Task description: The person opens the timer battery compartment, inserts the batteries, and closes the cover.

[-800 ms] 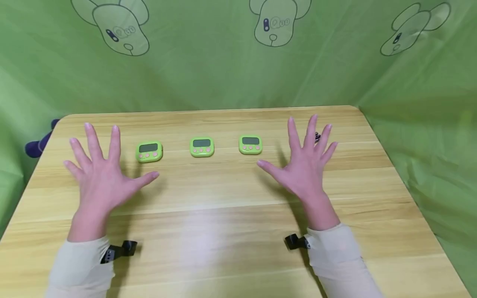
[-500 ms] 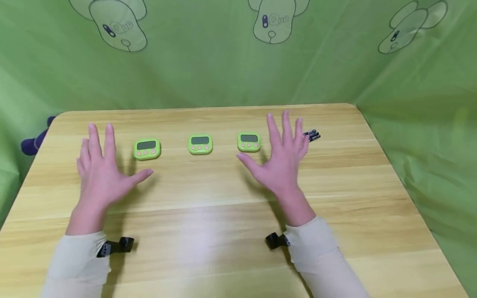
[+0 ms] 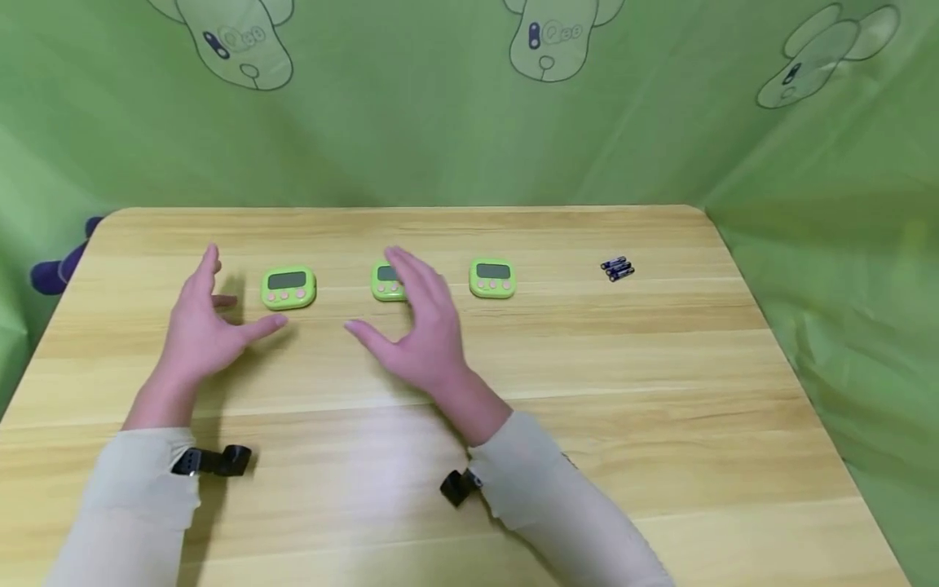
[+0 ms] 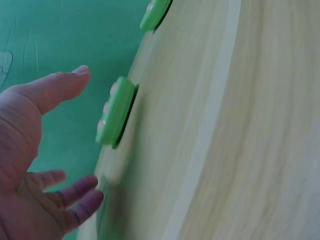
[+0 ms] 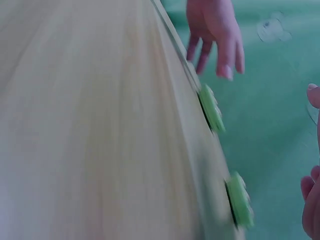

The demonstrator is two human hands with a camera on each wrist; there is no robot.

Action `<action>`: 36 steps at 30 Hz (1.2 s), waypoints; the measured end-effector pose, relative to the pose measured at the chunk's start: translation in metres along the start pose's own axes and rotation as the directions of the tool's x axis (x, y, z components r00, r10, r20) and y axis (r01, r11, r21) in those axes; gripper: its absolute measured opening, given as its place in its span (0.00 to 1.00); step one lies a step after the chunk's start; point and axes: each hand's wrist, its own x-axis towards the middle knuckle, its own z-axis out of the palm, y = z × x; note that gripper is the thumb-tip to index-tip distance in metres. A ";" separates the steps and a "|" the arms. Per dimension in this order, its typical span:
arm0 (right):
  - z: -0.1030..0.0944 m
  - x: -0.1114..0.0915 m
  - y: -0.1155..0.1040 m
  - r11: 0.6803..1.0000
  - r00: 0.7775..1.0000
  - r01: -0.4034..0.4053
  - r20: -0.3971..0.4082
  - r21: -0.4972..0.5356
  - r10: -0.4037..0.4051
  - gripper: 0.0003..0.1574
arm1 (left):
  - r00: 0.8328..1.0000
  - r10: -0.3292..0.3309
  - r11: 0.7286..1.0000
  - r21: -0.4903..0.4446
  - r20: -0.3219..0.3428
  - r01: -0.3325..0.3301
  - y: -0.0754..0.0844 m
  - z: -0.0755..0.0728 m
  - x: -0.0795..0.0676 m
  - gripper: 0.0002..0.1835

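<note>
Left hand [image 3: 204, 324], right hand [image 3: 424, 326] above the desk [image 3: 660, 359]; each grip spread.
Left timer [image 3: 288, 289] just beside left hand; middle timer [image 3: 385, 285] partly hidden by right hand; right timer [image 3: 492, 279], then batteries [image 3: 618, 268], farther right.

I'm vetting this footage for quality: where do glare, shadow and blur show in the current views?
Head: pale glare on the wooden table, a soft shadow beside the left hand; left wrist: soft edges on the leftmost green digital timer; right wrist: the middle green digital timer blurred, the wooden table's grain smeared.
</note>
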 end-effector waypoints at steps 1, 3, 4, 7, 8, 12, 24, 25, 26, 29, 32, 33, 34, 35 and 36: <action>0.006 0.001 -0.003 1.000 1.000 -0.020 0.024 0.018 0.019 0.56 | 1.000 -0.012 1.000 -0.016 0.005 0.012 -0.001 -0.001 0.002 0.71; 0.019 0.002 -0.006 0.996 0.995 -0.071 0.076 0.051 0.067 0.57 | 0.999 -0.034 0.998 -0.044 0.018 0.034 -0.004 -0.002 0.005 0.70; 0.024 0.002 -0.008 0.992 0.989 -0.108 0.108 0.072 0.100 0.57 | 0.999 -0.042 0.997 -0.057 0.026 0.043 -0.005 -0.002 0.006 0.69; 0.041 0.005 -0.013 0.968 0.960 -0.224 0.200 0.113 0.199 0.57 | 0.997 -0.057 0.994 -0.091 0.055 0.062 -0.011 -0.004 0.009 0.67; 0.046 0.005 -0.013 0.958 0.946 -0.261 0.230 0.119 0.229 0.57 | 0.996 -0.061 0.993 -0.097 0.065 0.067 -0.013 -0.004 0.009 0.66; 0.066 0.006 -0.013 0.929 0.895 -0.360 0.313 0.084 0.319 0.56 | 0.994 -0.065 0.991 -0.111 0.093 0.075 -0.021 -0.007 0.010 0.62; 0.095 0.011 0.011 0.855 0.797 -0.518 0.375 0.021 0.473 0.58 | 0.989 -0.064 0.985 -0.152 0.134 0.085 -0.031 -0.002 0.023 0.53; 0.096 0.012 0.013 0.853 0.790 -0.522 0.384 0.012 0.478 0.57 | 0.988 -0.069 0.985 -0.151 0.135 0.089 -0.031 -0.002 0.024 0.52; 0.098 0.012 0.014 0.852 0.784 -0.524 0.393 0.002 0.481 0.57 | 0.988 -0.074 0.985 -0.146 0.134 0.093 -0.031 -0.001 0.024 0.51; 0.102 0.015 0.015 0.850 0.764 -0.526 0.419 -0.034 0.490 0.57 | 0.987 -0.088 0.986 -0.128 0.132 0.105 -0.032 -0.002 0.025 0.49; 0.106 0.017 0.016 0.832 0.733 -0.550 0.433 -0.077 0.525 0.56 | 0.987 -0.097 0.988 -0.106 0.127 0.111 -0.031 -0.002 0.026 0.46; 0.107 0.018 0.016 0.822 0.719 -0.561 0.436 -0.093 0.540 0.55 | 0.987 -0.100 0.989 -0.098 0.125 0.112 -0.031 -0.002 0.025 0.45; 0.108 0.019 0.016 0.813 0.706 -0.573 0.440 -0.107 0.555 0.54 | 0.987 -0.102 0.989 -0.092 0.122 0.113 -0.031 -0.002 0.025 0.44; 0.109 0.020 0.016 0.804 0.692 -0.582 0.443 -0.125 0.570 0.53 | 0.988 -0.102 0.990 -0.086 0.118 0.113 -0.031 -0.002 0.025 0.43; 0.111 0.020 0.016 0.794 0.680 -0.591 0.444 -0.138 0.583 0.52 | 0.988 -0.104 0.990 -0.081 0.110 0.113 -0.031 -0.003 0.025 0.42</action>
